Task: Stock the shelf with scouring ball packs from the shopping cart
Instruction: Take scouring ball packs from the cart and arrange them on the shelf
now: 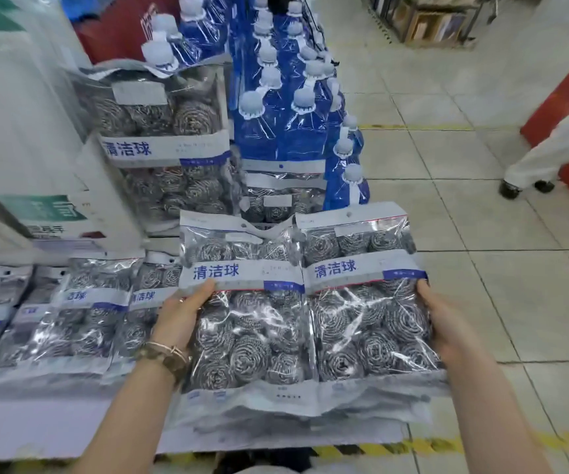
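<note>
Stocking looks partly done: a row of packs point(81, 309) already lies on the shelf point(37, 422), while two more are held side by side over the shelf's right end, not yet set down; the cart is out of view. The left hand point(180, 319) grips the left pack point(242, 319) by its outer edge. The right hand point(447, 323) grips the right pack point(361, 313) likewise, both forearms reaching forward.

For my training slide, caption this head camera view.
Left hand and right hand hold scouring ball packs side by side over the stocked shelf.
</note>
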`<state>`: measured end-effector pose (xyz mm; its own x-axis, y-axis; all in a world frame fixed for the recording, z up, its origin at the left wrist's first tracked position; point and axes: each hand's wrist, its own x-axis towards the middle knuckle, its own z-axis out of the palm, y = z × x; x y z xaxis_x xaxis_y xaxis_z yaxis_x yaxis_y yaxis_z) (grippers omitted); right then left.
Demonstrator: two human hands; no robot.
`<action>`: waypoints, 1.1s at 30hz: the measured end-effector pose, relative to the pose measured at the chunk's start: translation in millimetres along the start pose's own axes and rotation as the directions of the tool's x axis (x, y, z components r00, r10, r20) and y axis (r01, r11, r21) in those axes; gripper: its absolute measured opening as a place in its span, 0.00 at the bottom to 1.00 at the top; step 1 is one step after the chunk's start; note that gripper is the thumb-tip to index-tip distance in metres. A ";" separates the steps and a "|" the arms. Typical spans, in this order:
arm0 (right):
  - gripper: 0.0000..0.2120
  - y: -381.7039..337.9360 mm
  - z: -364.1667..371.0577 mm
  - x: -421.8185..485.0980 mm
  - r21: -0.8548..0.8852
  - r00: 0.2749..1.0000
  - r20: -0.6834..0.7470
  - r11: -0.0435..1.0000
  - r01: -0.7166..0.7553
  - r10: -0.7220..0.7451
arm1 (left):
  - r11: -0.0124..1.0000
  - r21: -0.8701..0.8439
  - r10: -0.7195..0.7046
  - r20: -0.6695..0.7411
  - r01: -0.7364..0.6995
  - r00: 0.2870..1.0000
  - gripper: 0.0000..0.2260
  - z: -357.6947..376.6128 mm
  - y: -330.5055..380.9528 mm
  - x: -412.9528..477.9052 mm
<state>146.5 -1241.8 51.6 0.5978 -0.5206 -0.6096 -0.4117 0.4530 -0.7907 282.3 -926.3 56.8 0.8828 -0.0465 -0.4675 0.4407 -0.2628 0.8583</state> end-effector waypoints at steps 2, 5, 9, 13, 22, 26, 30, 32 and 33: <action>0.13 2.3 1.9 3.4 -0.037 1.000 -0.006 0.999 -0.006 0.006 | 0.999 0.033 -0.018 -0.023 0.019 1.000 0.18 0.9 -3.5 6.2; 0.14 10.2 3.7 8.0 -0.258 0.988 -0.119 0.964 0.063 -0.096 | 0.996 0.075 -0.043 -0.013 0.044 0.999 0.22 1.8 -7.5 13.0; 0.12 19.8 6.4 12.9 -0.638 0.899 -0.181 0.743 0.202 -0.400 | 0.973 0.229 -0.031 -0.029 0.037 0.999 0.20 6.5 -8.8 21.9; 0.11 25.7 13.3 13.7 -0.749 0.881 -0.145 0.632 0.200 -0.451 | 0.908 0.410 0.152 -0.127 -0.088 0.980 0.23 15.2 -6.5 16.6; 0.27 11.3 36.3 -4.8 -0.943 0.758 0.139 0.148 0.298 -0.638 | 0.363 0.840 0.460 0.215 -0.403 0.862 0.32 26.1 -2.2 -1.2; 0.34 20.0 61.2 -2.6 -0.953 0.845 0.292 -0.062 0.297 -0.448 | 0.185 0.867 0.308 0.396 -0.463 0.865 0.33 59.1 -12.6 -13.9; 0.36 29.5 66.0 6.6 -0.954 0.878 0.299 -0.098 0.284 -0.372 | 0.105 0.894 0.276 0.395 -0.436 0.876 0.32 71.6 -15.7 -8.9; 0.39 35.1 67.4 8.6 -0.955 0.876 0.295 -0.121 0.269 -0.382 | 0.078 0.898 0.281 0.397 -0.433 0.874 0.32 75.7 -16.6 -8.8; 0.41 37.8 68.5 9.1 -0.956 0.873 0.294 -0.130 0.264 -0.390 | 0.065 0.900 0.285 0.397 -0.431 0.872 0.32 77.8 -16.8 -9.2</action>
<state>183.4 -1179.8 20.0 0.8844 -0.4182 -0.2073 -0.4461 -0.8880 -0.1117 254.0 -996.5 30.2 0.8310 -0.4982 -0.2475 -0.4983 -0.8644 0.0668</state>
